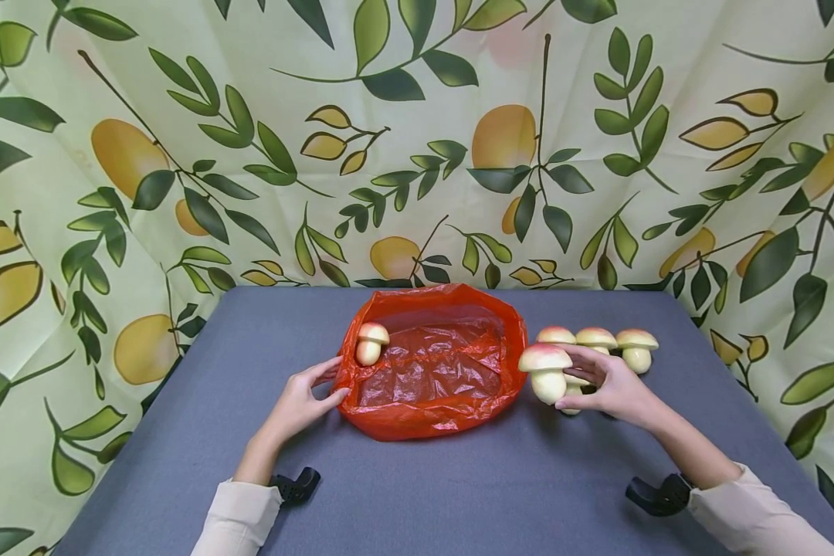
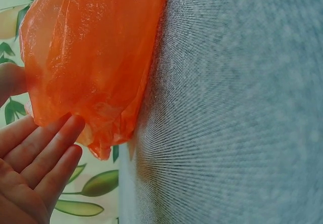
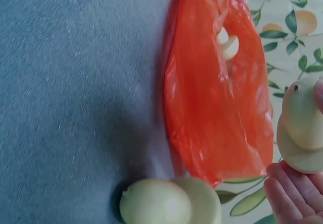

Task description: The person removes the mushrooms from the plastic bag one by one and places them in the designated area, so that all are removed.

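Observation:
A red plastic bag (image 1: 424, 423) stands with its mouth spread wide on the table. Inside it, at the left wall, is one toy mushroom (image 1: 370, 353) with a pinkish cap. My left hand (image 1: 295, 405) touches the outside of the bag's left side; its fingers (image 2: 53, 156) look fairly straight against the plastic in the left wrist view. Just off the bag's right rim, my right hand (image 1: 618, 390) holds another mushroom (image 1: 546, 380) between thumb and fingers, cap up. In the right wrist view that held mushroom (image 3: 303, 123) is partly cut off by the frame edge.
To the right of the bag lie several more mushrooms, among them one at the end of the row (image 1: 636, 351) and one partly hidden behind the right hand (image 1: 574, 392). A grey-blue cloth covers the table (image 1: 417, 494). A leaf-patterned curtain (image 1: 417, 177) hangs behind.

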Tool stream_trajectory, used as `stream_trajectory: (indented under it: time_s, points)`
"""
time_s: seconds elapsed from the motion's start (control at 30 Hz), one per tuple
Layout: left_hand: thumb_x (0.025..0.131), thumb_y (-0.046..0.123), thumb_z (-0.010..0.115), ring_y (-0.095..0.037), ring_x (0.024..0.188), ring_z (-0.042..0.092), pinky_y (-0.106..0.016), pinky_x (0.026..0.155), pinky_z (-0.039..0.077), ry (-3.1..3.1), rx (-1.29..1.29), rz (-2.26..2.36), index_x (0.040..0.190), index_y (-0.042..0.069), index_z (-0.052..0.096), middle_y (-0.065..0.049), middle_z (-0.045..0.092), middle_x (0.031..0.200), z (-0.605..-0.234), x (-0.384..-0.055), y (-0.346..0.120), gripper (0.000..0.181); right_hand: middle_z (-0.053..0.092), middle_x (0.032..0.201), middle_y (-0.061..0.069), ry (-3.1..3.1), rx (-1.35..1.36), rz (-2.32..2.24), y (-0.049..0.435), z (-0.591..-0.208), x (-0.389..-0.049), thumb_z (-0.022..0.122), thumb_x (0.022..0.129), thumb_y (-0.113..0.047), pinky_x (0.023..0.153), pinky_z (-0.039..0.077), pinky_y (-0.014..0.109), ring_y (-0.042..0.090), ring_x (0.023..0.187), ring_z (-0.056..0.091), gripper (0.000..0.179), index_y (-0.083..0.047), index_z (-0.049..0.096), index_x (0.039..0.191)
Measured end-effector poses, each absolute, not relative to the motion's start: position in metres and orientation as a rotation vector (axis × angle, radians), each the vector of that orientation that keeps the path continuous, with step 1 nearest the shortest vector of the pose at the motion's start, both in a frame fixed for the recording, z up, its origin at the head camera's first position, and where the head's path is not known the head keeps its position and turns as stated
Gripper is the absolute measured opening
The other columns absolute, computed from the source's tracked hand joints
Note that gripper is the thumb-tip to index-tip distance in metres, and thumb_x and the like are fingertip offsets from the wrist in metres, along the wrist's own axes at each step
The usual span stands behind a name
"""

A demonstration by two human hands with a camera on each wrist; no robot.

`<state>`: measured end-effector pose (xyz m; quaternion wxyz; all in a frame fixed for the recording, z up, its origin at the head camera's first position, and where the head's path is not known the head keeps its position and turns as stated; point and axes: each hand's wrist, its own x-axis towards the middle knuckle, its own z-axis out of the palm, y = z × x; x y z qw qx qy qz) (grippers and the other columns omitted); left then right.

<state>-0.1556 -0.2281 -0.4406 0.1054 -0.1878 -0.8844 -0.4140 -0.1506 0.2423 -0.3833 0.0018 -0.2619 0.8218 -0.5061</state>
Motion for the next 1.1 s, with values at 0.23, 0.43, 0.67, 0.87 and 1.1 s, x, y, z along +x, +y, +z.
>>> stream_trajectory:
  time_s: [0.23,0.43,0.67,0.87,1.1]
  points:
    - [0.079,0.002,0.074,-0.037,0.100,0.069,-0.045,0.091,0.058,-2.590,-0.564,-1.223,0.127,-0.010,0.056,-0.026,0.069,0.111,-0.440,-0.155,-0.227,0.052,0.047,0.116,-0.042,2.607,-0.741,-1.564,0.256,-0.382,-0.150,0.080,0.068,0.007,0.083,0.050,0.001,-0.020,0.101,0.055,0.074,0.022,0.041,0.129]
    - [0.079,0.002,0.074,-0.037,0.100,0.069,-0.046,0.091,0.058,-2.593,-0.559,-1.219,0.127,-0.010,0.056,-0.026,0.069,0.112,-0.439,-0.156,-0.227,0.052,0.052,0.117,-0.039,2.633,-0.776,-1.562,0.265,-0.382,-0.151,0.079,0.068,0.009,0.083,0.049,0.000,-0.019,0.101,0.056,0.072,0.021,0.042,0.129]
    - [0.079,0.001,0.074,-0.038,0.101,0.069,-0.047,0.091,0.057,-2.597,-0.554,-1.211,0.126,-0.010,0.056,-0.027,0.069,0.112,-0.439,-0.156,-0.227,0.052,0.051,0.117,-0.038,2.658,-0.754,-1.534,0.273,-0.382,-0.149,0.080,0.067,0.008,0.084,0.049,0.000,-0.020,0.103,0.055,0.075,0.019,0.042,0.131]
    - [0.079,0.002,0.074,-0.037,0.101,0.069,-0.047,0.092,0.057,-2.601,-0.548,-1.224,0.127,-0.010,0.056,-0.027,0.068,0.114,-0.439,-0.156,-0.227,0.052,0.048,0.117,-0.042,2.722,-0.707,-1.471,0.284,-0.382,-0.148,0.081,0.068,0.005,0.083,0.049,0.000,-0.022,0.102,0.054,0.074,0.018,0.043,0.131]
    - [0.079,0.002,0.074,-0.038,0.102,0.068,-0.048,0.092,0.057,-2.609,-0.544,-1.227,0.127,-0.010,0.056,-0.027,0.068,0.114,-0.439,-0.156,-0.228,0.053,0.047,0.118,-0.042,2.736,-0.707,-1.448,0.295,-0.385,-0.147,0.080,0.069,0.005,0.082,0.050,0.001,-0.022,0.102,0.054,0.074,0.018,0.043,0.132]
